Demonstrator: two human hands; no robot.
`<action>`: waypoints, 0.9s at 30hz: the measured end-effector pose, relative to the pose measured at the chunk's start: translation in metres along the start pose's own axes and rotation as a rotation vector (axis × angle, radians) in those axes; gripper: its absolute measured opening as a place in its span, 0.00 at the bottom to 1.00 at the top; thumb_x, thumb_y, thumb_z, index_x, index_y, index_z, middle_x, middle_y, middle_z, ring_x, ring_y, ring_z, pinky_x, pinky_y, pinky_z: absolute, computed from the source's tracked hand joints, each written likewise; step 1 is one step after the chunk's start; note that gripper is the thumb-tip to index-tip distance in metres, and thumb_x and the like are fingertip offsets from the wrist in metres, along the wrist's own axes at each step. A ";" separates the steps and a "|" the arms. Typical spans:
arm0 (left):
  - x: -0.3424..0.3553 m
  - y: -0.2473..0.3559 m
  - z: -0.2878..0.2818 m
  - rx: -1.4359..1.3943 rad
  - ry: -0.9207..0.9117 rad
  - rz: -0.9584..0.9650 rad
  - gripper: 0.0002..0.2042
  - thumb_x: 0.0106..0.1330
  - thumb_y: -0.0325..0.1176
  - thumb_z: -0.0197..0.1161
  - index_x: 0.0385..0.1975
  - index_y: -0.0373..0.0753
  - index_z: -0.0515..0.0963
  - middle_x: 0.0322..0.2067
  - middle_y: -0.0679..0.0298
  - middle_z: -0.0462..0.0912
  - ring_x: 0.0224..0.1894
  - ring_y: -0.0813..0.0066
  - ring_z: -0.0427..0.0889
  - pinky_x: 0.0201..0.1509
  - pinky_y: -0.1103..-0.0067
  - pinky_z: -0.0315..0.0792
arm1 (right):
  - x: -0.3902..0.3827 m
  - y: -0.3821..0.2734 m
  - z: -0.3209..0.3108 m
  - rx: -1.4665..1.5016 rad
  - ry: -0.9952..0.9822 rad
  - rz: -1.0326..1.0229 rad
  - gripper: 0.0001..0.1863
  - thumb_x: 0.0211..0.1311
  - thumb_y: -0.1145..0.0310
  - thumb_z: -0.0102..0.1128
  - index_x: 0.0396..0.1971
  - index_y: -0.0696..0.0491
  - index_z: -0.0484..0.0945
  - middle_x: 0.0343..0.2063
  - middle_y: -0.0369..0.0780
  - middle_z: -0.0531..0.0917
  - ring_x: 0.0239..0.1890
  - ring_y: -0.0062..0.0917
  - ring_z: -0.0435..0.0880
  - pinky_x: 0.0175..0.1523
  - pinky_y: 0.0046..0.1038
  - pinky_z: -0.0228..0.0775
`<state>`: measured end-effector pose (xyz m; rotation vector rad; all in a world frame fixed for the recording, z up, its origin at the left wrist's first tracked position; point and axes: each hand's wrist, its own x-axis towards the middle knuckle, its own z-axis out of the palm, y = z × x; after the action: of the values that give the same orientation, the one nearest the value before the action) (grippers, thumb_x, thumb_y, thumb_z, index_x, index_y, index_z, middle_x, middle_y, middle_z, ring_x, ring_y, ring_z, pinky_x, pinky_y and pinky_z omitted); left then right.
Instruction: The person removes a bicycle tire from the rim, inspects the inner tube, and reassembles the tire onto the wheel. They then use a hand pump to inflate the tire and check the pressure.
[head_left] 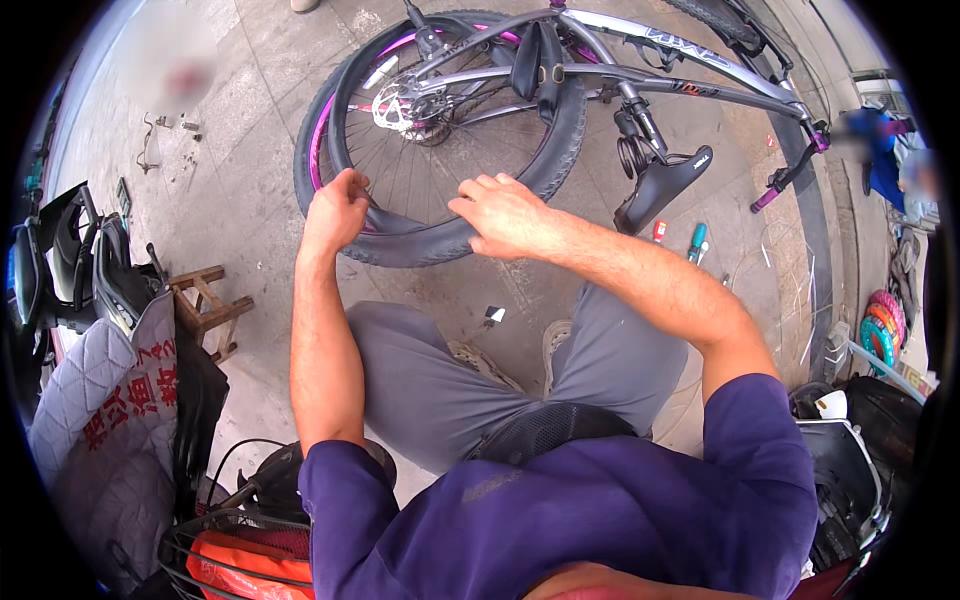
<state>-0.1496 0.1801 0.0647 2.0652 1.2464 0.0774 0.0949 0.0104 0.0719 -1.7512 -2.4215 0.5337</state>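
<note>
A bicycle wheel with a black tyre (400, 250) and a purple rim (317, 150) lies in front of my knees. Part of a black band stands away from the rim on the left; whether this is the tyre's edge or an inner tube is hard to tell. My left hand (340, 208) is closed on the tyre at the wheel's near left, fingers curled inward. Over the near right part my right hand (505, 215) grips the tyre, fingers bent toward the spokes and thumb on the outer side. A silver brake disc (392, 104) shows at the hub.
The grey bicycle frame (690, 88) lies on its side beyond, its black saddle (662, 188) to the right. Screwdriver-like green tools (697, 240) and a small red-and-white item (659, 231) lie on the paving. A wooden stool (208, 305) stands left, beside a scooter's quilted cover (125, 400).
</note>
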 end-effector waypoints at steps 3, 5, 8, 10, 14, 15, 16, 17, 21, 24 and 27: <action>-0.007 -0.038 0.009 0.225 -0.205 -0.037 0.18 0.54 0.24 0.62 0.47 0.36 0.80 0.38 0.53 0.86 0.45 0.51 0.85 0.51 0.63 0.78 | 0.022 -0.036 0.040 0.142 0.023 0.093 0.28 0.52 0.55 0.75 0.48 0.57 0.78 0.45 0.47 0.79 0.54 0.38 0.78 0.60 0.43 0.70; -0.016 -0.066 0.020 0.303 -0.076 0.362 0.22 0.51 0.24 0.64 0.51 0.37 0.77 0.40 0.53 0.85 0.50 0.50 0.83 0.53 0.62 0.77 | 0.041 -0.047 0.054 0.176 0.065 0.119 0.26 0.52 0.58 0.75 0.47 0.57 0.78 0.45 0.46 0.80 0.53 0.39 0.80 0.59 0.44 0.71; -0.021 -0.054 0.028 0.318 -0.153 0.394 0.29 0.49 0.25 0.65 0.57 0.37 0.73 0.42 0.52 0.84 0.51 0.48 0.81 0.55 0.62 0.75 | 0.049 -0.050 0.069 0.239 0.108 0.201 0.18 0.54 0.68 0.69 0.44 0.57 0.78 0.39 0.46 0.84 0.48 0.42 0.85 0.55 0.42 0.75; -0.030 -0.038 0.017 0.268 -0.190 0.279 0.33 0.48 0.25 0.65 0.60 0.38 0.70 0.40 0.51 0.84 0.49 0.48 0.81 0.55 0.62 0.75 | 0.050 -0.044 0.056 0.330 -0.007 0.178 0.16 0.54 0.71 0.67 0.43 0.56 0.78 0.38 0.47 0.86 0.47 0.43 0.86 0.53 0.43 0.77; -0.043 0.000 0.014 0.257 -0.227 0.379 0.33 0.48 0.27 0.66 0.61 0.36 0.73 0.33 0.50 0.84 0.46 0.48 0.82 0.53 0.60 0.76 | 0.039 -0.010 0.019 0.359 -0.177 0.108 0.18 0.52 0.70 0.67 0.45 0.54 0.79 0.38 0.46 0.87 0.48 0.42 0.86 0.52 0.45 0.78; -0.044 -0.006 0.026 0.251 -0.217 0.466 0.30 0.49 0.28 0.66 0.58 0.35 0.76 0.35 0.49 0.84 0.44 0.47 0.82 0.53 0.60 0.76 | 0.033 -0.005 0.009 0.349 -0.215 0.099 0.19 0.52 0.67 0.69 0.45 0.54 0.79 0.39 0.45 0.87 0.49 0.41 0.86 0.52 0.45 0.77; -0.045 0.001 0.034 0.266 -0.230 0.474 0.26 0.49 0.29 0.66 0.53 0.34 0.79 0.36 0.49 0.84 0.43 0.46 0.83 0.52 0.60 0.76 | 0.027 0.000 0.004 0.325 -0.193 0.106 0.20 0.52 0.63 0.70 0.44 0.54 0.80 0.40 0.45 0.87 0.49 0.41 0.86 0.52 0.45 0.77; -0.046 0.008 0.042 0.282 -0.243 0.483 0.22 0.49 0.29 0.66 0.47 0.33 0.81 0.37 0.48 0.83 0.42 0.46 0.83 0.51 0.59 0.77 | 0.022 0.002 0.002 0.302 -0.170 0.112 0.21 0.53 0.60 0.71 0.44 0.54 0.80 0.40 0.45 0.87 0.49 0.41 0.86 0.52 0.45 0.76; -0.040 0.050 0.053 0.207 -0.317 0.454 0.14 0.53 0.31 0.66 0.39 0.32 0.81 0.41 0.48 0.79 0.42 0.47 0.82 0.48 0.59 0.78 | 0.014 0.004 0.000 0.358 -0.176 0.153 0.28 0.53 0.47 0.72 0.44 0.55 0.81 0.40 0.46 0.87 0.49 0.41 0.86 0.52 0.46 0.75; -0.037 0.034 0.064 0.115 -0.264 0.497 0.13 0.53 0.31 0.66 0.38 0.33 0.80 0.42 0.48 0.79 0.42 0.46 0.82 0.49 0.58 0.77 | 0.020 0.011 -0.005 0.487 -0.263 0.180 0.27 0.56 0.47 0.70 0.45 0.54 0.82 0.40 0.47 0.88 0.47 0.43 0.87 0.53 0.45 0.76; -0.043 0.041 0.064 0.223 -0.251 0.386 0.13 0.53 0.32 0.68 0.36 0.32 0.79 0.40 0.48 0.80 0.42 0.45 0.82 0.48 0.58 0.77 | 0.027 0.043 -0.010 0.417 0.220 0.353 0.19 0.58 0.55 0.68 0.41 0.54 0.82 0.41 0.47 0.85 0.47 0.44 0.85 0.52 0.46 0.77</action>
<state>-0.1169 0.1003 0.0544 2.3996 0.7212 -0.1464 0.1277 0.0498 0.0636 -1.9254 -1.7113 0.7681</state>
